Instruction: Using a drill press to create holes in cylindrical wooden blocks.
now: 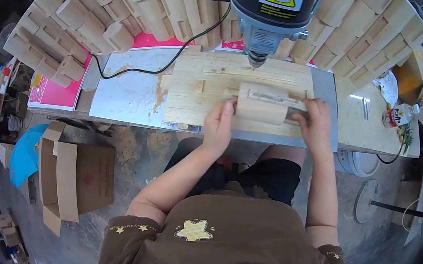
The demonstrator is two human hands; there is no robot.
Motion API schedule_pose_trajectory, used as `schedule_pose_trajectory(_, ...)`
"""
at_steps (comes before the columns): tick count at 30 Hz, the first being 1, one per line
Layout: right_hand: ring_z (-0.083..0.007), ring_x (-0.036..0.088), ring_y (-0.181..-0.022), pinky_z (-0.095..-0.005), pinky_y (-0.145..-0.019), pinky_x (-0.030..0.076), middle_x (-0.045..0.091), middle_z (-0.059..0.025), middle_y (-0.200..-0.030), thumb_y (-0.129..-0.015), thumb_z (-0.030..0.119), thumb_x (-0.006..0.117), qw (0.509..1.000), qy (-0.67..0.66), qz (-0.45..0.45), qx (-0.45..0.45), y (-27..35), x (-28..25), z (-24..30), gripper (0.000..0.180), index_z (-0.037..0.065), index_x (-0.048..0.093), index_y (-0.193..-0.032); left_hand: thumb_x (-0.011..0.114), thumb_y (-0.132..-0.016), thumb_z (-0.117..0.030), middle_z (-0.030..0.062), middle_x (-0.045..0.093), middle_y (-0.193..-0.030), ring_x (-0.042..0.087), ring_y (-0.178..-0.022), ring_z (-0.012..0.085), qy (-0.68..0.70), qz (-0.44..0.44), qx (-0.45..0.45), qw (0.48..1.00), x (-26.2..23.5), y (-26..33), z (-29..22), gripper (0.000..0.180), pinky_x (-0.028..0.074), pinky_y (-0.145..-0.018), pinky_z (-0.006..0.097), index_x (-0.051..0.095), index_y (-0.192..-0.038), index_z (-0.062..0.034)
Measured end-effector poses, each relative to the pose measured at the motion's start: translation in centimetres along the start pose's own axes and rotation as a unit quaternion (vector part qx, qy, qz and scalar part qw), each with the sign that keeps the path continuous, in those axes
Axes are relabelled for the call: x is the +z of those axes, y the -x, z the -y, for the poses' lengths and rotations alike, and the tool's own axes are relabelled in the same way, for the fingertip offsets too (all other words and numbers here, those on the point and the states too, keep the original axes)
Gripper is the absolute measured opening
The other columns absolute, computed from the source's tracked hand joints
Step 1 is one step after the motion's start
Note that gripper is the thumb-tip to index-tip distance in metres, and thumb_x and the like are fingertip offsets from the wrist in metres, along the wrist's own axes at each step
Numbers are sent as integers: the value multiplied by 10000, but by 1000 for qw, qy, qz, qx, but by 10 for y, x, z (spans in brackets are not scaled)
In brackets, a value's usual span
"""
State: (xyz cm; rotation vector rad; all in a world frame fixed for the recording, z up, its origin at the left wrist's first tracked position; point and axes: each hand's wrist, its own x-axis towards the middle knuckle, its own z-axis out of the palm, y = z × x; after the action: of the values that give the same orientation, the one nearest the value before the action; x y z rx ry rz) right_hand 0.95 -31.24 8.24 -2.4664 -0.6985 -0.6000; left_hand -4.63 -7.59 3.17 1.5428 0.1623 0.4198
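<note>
A pale curved wooden block (262, 104) lies on a plywood board (190, 94) under the chuck of a drill press (267, 10). My left hand (218, 125) grips the block's left end. My right hand (314, 126) holds its right end, next to a grey metal bar (295, 105) that runs behind the block. The drill bit (256, 62) hangs just above the board, a little behind the block and apart from it.
Stacks of similar curved wooden pieces (93, 13) fill the back of the bench on both sides of the drill. A black cable (139, 70) crosses the bench. A bottle (400, 114) stands at right. An open cardboard box (72, 177) sits on the floor at left.
</note>
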Motion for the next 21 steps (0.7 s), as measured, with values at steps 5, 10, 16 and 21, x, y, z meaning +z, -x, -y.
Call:
schedule_pose_trajectory(5, -338, 527, -812, -420, -704, 440, 576, -129, -882, -641, 120, 741, 999, 29, 11, 24, -15, 5, 7, 363, 38, 588, -959, 691, -772, -178, 171, 631, -1004, 596, -867, 269, -163, 27, 220, 962, 2, -19, -4, 386, 465, -768, 364, 593, -1084, 25)
schedule_pose_trajectory(10, -336, 533, -822, -416, -717, 447, 584, -124, -892, -637, 101, 737, 1000, 15, 8, 22, -18, 20, 21, 368, 36, 591, -968, 761, -681, -164, 160, 614, -1000, 571, -947, 287, -245, 54, 204, 946, -29, -31, -1, 499, 445, -848, 358, 585, -1115, 7)
schedule_pose_trajectory(16, -334, 526, -848, -416, -744, 441, 584, -127, -910, -644, 74, 725, 1000, -13, 20, -8, -38, 35, 22, 362, 34, 591, -978, 810, -596, -209, 114, 584, -1032, 552, -977, 271, -259, 62, 178, 947, -46, -33, 6, 639, 422, -843, 373, 577, -1171, -54)
schedule_pose_trajectory(21, -336, 525, -871, -415, -777, 438, 591, -131, -931, -650, 73, 728, 1000, 3, 23, 13, -50, 34, -3, 377, 29, 593, -999, 823, -558, -250, 75, 579, -1016, 521, -1027, 241, -328, 73, 176, 925, -33, -35, 10, 750, 311, -923, 435, 551, -1242, -108)
